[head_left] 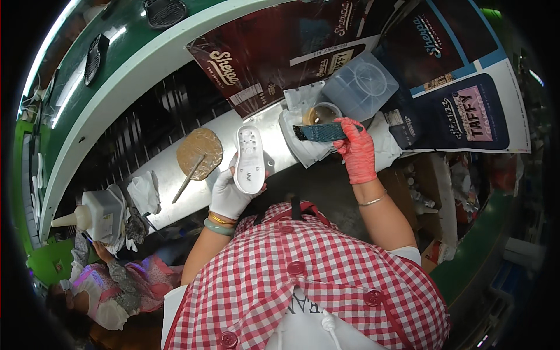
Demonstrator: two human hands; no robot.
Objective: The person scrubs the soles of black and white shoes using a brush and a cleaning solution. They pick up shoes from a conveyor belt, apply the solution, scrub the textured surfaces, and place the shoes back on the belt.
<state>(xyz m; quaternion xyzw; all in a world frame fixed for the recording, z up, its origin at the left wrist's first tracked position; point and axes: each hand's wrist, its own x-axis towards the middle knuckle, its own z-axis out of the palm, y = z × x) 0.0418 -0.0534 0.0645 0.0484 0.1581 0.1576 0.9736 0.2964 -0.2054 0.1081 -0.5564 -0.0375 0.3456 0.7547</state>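
My left hand (228, 195), in a white glove, is closed around the lower edge of a white shoe sole (250, 160), which stands tilted upward with its recessed, studded face toward me. In a pinkish-red glove, my right hand (356, 151) pinches one end of a flat dark-teal strip (324, 132) with a woven look. The strip's far end is black, and I cannot tell its exact kind. Just behind the strip sits a small clear cup (322, 113) with amber content, partly covered by it. White paper (306, 149) lies under the cup.
A round brown pad (199, 153) with a thin stick (189, 178) across it lies left on the metal bench (169, 201). Behind my right hand stands a translucent plastic container (360, 86). A white nozzle bottle (96, 217) is at left. Another person (125, 286) sits lower left.
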